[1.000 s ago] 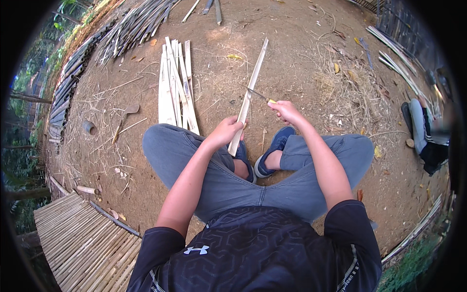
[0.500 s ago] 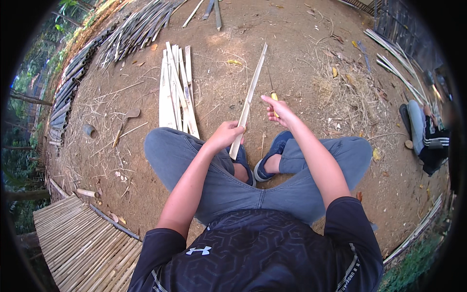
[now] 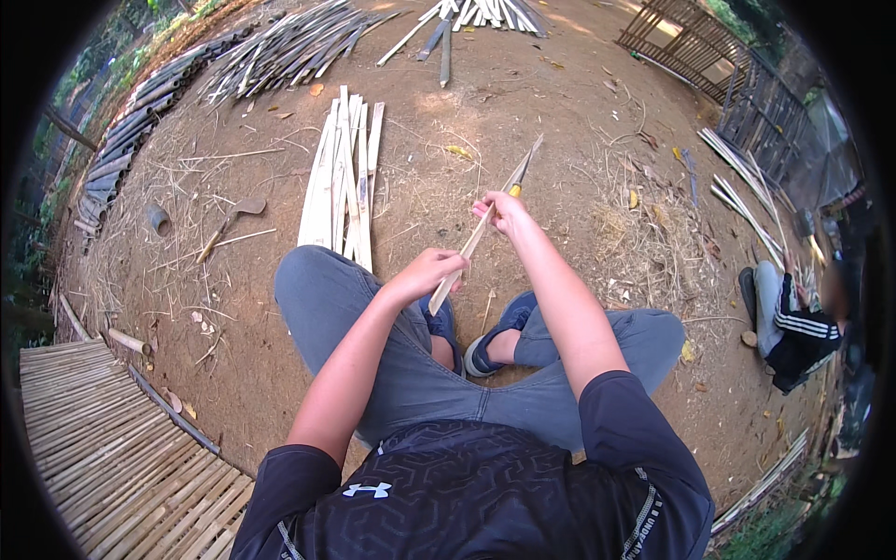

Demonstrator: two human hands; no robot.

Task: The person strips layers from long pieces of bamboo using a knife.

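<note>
I sit on bare earth with my knees apart. My left hand (image 3: 427,273) grips the near end of a long pale bamboo strip (image 3: 467,250) that slants up and away to the right. My right hand (image 3: 500,211) is closed on a knife with a yellow handle (image 3: 514,189); its blade lies along the strip's far part. Both hands are above the ground between my knees, over my blue shoes (image 3: 497,331).
A bundle of split bamboo slats (image 3: 342,177) lies on the ground left of the strip. More bamboo poles (image 3: 280,51) are piled at the far left and top. A bamboo platform (image 3: 103,457) is at lower left. Another person (image 3: 793,322) sits at the right, near fence panels (image 3: 709,47).
My right hand with the knife has moved forward along the strip, away from my body. The left hand stays on the strip's near end.
</note>
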